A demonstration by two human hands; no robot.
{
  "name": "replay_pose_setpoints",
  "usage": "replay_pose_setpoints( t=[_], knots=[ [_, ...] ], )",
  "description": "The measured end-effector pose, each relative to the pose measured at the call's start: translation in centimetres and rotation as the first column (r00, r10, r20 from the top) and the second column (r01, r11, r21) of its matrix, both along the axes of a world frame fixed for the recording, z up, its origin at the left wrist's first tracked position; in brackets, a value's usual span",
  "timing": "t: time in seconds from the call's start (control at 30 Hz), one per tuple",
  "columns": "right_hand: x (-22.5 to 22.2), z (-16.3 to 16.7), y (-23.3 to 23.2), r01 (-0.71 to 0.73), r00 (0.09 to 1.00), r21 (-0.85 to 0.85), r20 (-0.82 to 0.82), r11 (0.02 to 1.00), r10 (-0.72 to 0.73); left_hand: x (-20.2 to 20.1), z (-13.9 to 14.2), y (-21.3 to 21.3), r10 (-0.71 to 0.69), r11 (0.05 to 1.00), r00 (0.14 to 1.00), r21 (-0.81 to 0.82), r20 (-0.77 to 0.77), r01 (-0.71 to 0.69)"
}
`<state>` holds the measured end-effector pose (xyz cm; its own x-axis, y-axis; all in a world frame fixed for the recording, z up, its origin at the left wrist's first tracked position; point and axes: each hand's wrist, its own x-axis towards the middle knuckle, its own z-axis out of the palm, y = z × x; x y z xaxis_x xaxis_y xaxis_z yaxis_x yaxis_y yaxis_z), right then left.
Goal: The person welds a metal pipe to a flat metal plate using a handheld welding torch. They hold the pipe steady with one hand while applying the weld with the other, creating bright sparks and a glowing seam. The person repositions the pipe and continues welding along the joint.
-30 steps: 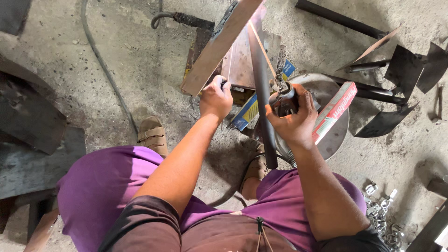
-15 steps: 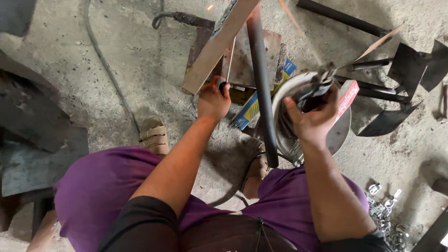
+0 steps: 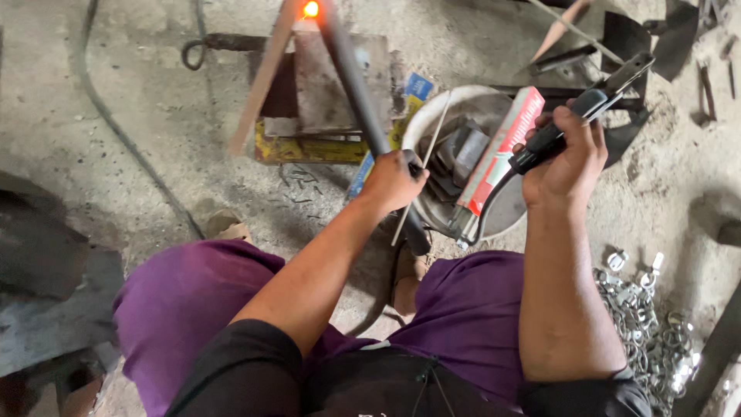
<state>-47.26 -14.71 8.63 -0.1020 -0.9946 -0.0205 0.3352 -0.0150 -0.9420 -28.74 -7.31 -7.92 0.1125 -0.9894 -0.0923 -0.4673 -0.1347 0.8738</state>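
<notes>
My left hand [image 3: 392, 182] is closed around a thin welding rod [image 3: 431, 139] and rests against a dark slanted pipe [image 3: 356, 85]. The pipe's top end meets a slanted flat bar [image 3: 262, 81], and an orange glowing spot [image 3: 311, 9] shows at that joint. My right hand [image 3: 567, 158] is raised to the right of the pipe. It grips the black handle of an electrode holder [image 3: 598, 96], whose metal jaws point up and right with nothing visible in them. The holder's cable hangs down from the handle.
A white basin [image 3: 421, 116] holds metal scraps and a red-and-white box [image 3: 502, 150]. A rusty plate [image 3: 332, 77] sits on a yellow base. A chain pile [image 3: 652, 324] lies at bottom right, a cable [image 3: 116, 116] at left, and dark metal parts [image 3: 629, 35] at top right.
My right hand has moved right, away from the pipe, with the electrode holder. My left hand left the flat bar and now grips the thin rod by the pipe. A glowing spot shows.
</notes>
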Motion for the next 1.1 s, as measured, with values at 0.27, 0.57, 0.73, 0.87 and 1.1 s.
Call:
replay_pose_setpoints(
  t=[0.27,0.57,0.73,0.87,1.1],
  knots=[
    [-3.4,1.3,0.3,0.072,0.997,0.075,0.020,0.995,-0.074,-4.0,1.3,-2.5,0.023,0.998,0.995,-0.060,0.098,-0.017],
    [-5.2,1.0,0.0,0.035,0.998,0.088,0.050,0.996,-0.039,-0.2,0.3,-0.2,0.115,0.988,0.964,0.071,0.238,-0.136],
    [-3.0,0.2,-0.1,-0.109,0.994,-0.063,0.012,0.992,0.110,1.3,0.6,1.7,0.263,0.955,0.925,0.061,0.274,-0.290],
    [0.6,0.7,2.0,-0.271,0.922,-0.070,-0.307,0.960,0.237,1.6,-0.4,3.2,0.397,0.904,0.882,0.061,0.253,-0.424],
    [4.9,1.0,4.7,-0.474,0.352,-0.327,-0.922,0.818,-0.164,1.1,-2.7,4.8,0.382,0.896,0.672,0.432,-0.635,-0.102]
  ],
)
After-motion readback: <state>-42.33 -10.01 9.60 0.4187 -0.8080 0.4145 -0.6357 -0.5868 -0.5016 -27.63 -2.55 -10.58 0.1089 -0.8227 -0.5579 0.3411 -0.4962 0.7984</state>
